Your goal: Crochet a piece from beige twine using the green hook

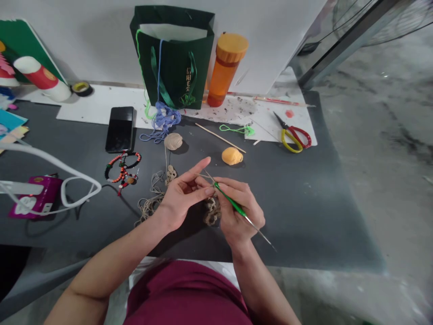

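Note:
My right hand [238, 210] is shut around a green-handled crochet hook [237, 205], whose steel shaft sticks out past the hand at both ends. My left hand [182, 192] pinches a thin strand of tan jute twine [203, 176] near the hook's tip. A knotted piece of crocheted twine [211, 212] hangs below and between my hands, partly hidden by them. Loose twine [149, 203] lies in a heap left of my left hand and runs up to a twine ball [173, 141]. An orange yarn ball [232, 156] sits just above my hands.
On the dark grey table top [304, 225] lie a black phone [119, 129], a beaded cord [122, 169], yellow-and-red scissors [292, 133], a wooden stick [219, 137], and blue yarn [164, 119]. A green paper bag [172, 58] and an orange bottle [226, 70] stand behind them.

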`<state>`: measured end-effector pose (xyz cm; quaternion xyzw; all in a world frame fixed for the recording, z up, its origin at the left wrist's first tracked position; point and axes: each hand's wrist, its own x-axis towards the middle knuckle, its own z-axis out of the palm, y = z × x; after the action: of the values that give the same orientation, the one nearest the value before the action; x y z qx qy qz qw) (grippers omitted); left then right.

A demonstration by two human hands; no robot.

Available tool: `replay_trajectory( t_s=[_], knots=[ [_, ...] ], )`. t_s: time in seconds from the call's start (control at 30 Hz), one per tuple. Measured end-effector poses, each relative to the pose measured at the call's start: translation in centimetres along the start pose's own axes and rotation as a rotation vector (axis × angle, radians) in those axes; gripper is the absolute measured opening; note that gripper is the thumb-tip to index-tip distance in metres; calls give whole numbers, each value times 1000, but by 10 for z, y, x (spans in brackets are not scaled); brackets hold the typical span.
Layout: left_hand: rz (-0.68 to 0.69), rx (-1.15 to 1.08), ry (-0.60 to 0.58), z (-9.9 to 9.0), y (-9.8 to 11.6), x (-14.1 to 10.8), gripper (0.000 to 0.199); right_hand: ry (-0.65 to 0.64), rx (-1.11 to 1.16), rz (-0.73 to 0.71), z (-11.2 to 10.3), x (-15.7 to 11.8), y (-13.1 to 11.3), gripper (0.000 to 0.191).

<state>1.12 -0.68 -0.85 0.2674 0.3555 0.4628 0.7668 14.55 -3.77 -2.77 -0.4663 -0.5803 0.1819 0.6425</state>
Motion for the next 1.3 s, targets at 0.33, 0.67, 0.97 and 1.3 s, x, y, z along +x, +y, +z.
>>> replay_trajectory(
  t_s=[0.33,0.67,0.97,1.3],
  knots=[
    [-112,-135,-25,0,5,-1,72,40,222,52,4,5,1,20],
    [-197,-186,-53,-3,6,1,69,49,386,165,4,1,5,18],
    [-36,-30,20,-1,6,0,91,20,280,159,3,2,2,15],
    [-149,-156,45,2,4,-1,105,114,134,157,4,-3,-1,11]
  ],
)
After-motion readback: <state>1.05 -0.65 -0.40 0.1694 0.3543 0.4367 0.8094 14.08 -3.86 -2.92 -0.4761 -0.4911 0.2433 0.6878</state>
